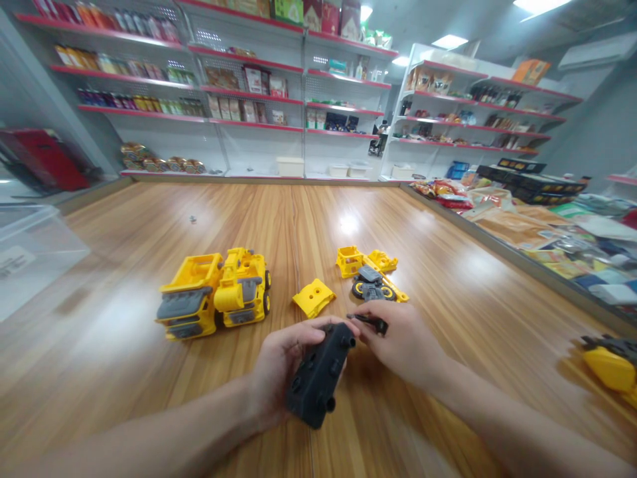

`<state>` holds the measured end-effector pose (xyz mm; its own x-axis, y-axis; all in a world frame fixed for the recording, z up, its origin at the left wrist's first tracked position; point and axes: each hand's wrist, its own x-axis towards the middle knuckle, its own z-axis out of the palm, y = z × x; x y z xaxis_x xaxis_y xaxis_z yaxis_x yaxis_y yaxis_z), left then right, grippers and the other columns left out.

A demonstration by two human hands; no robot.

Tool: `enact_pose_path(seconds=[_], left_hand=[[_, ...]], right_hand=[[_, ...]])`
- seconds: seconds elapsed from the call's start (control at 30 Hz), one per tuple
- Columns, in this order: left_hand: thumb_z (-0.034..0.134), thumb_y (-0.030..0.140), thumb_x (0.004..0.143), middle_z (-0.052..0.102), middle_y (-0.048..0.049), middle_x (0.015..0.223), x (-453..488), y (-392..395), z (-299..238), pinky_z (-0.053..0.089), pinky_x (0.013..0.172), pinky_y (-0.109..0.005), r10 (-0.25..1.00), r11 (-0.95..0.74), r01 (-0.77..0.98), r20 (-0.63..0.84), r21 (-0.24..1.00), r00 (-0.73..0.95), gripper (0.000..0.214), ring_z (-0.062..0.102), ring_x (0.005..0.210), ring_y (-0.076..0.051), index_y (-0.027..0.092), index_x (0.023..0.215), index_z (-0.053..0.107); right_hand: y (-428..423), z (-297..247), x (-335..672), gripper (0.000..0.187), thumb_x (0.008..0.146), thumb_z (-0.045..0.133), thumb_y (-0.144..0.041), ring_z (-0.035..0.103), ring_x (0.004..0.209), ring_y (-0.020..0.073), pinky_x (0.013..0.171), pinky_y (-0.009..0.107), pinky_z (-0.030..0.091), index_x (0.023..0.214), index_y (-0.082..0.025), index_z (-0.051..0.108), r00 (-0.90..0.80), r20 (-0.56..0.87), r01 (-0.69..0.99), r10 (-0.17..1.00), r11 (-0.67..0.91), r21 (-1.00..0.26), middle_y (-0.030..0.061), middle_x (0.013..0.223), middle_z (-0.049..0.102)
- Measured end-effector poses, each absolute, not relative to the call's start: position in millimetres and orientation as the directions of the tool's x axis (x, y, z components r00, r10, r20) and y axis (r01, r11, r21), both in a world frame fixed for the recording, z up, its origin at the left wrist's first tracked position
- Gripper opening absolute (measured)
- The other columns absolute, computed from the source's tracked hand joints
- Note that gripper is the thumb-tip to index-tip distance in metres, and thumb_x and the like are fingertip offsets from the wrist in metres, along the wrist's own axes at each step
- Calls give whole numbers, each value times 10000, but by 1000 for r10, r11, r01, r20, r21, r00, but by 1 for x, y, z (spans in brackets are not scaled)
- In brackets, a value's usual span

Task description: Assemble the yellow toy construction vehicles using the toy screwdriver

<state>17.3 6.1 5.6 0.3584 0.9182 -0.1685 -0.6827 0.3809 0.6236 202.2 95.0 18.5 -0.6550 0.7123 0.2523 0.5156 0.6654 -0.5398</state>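
A black toy vehicle chassis [318,378] with round pegs on its sides is gripped in my left hand [279,365] and tilted above the table. My right hand [405,338] pinches a small dark part [374,323] beside the chassis's upper end; its exact kind is too small to tell. Just beyond my hands lies a yellow panel [314,297] with holes. Farther right are a yellow box-shaped piece [349,261], a grey part with yellow-hubbed wheels [371,285] and other loose yellow pieces.
A toy dump truck [186,299] and a second yellow toy truck [243,285] stand side by side at left. A clear plastic bin [44,245] is at the left edge, and a yellow-and-dark toy [612,365] at the right. Packaged goods [522,226] lie beyond the table's right border.
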Motion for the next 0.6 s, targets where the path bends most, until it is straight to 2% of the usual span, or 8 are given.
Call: enact_pose_path(seconds=[0.1,0.17,0.23,0.3,0.37,0.5,0.6], left_hand=[[526,287,790,603,-39,680,18,0,8,395,441,-196,946,294,-567,-148,770,289,337,511,472,-108,126,1036,690],[587,280,761,648,-55,752,21,-6,10,407,479,-198,950,154,-356,-38,922,310,317,546,536,-121,139,1021,703],[620,258,760,690,-78,810,25,-12,12,464,570,-230,891,-66,-68,89,995,445,333,618,655,-173,152,1062,715],[593,261,805,729,-125,901,28,-16,14,510,698,-290,789,-268,126,143,955,598,351,675,786,-237,139,1112,710],[545,289,855,744,-153,957,30,-17,16,520,760,-320,713,-376,196,148,906,686,370,699,837,-265,124,1152,691],[487,318,904,748,-137,1018,29,-15,17,519,787,-318,694,-423,265,121,867,710,387,706,884,-270,162,1219,648],[495,299,889,747,-152,1003,30,-14,19,512,770,-305,669,-439,245,133,864,731,397,709,874,-272,127,1211,650]], right_hand=[[89,31,204,132,889,600,-279,613,638,132,634,251,435,914,-198,701,-611,288,479,738,634,-608,-1,739,697],[86,34,205,127,884,598,-278,596,611,126,610,249,422,902,-198,694,-624,276,468,731,633,-617,-9,709,682],[85,30,205,127,882,592,-273,608,636,132,616,251,420,899,-201,695,-665,239,463,707,642,-611,-6,726,688],[86,22,205,126,880,590,-266,620,661,142,624,254,420,873,-200,696,-713,185,474,676,661,-582,3,738,695],[87,14,203,130,878,587,-255,624,670,148,626,257,419,832,-194,691,-740,141,500,658,678,-539,12,737,698],[92,4,202,113,888,587,-248,644,711,161,644,259,430,863,-188,679,-730,128,546,672,685,-483,26,778,712],[94,3,201,123,914,578,-259,657,797,176,711,276,461,942,-193,678,-732,180,529,657,714,-458,36,862,713]])
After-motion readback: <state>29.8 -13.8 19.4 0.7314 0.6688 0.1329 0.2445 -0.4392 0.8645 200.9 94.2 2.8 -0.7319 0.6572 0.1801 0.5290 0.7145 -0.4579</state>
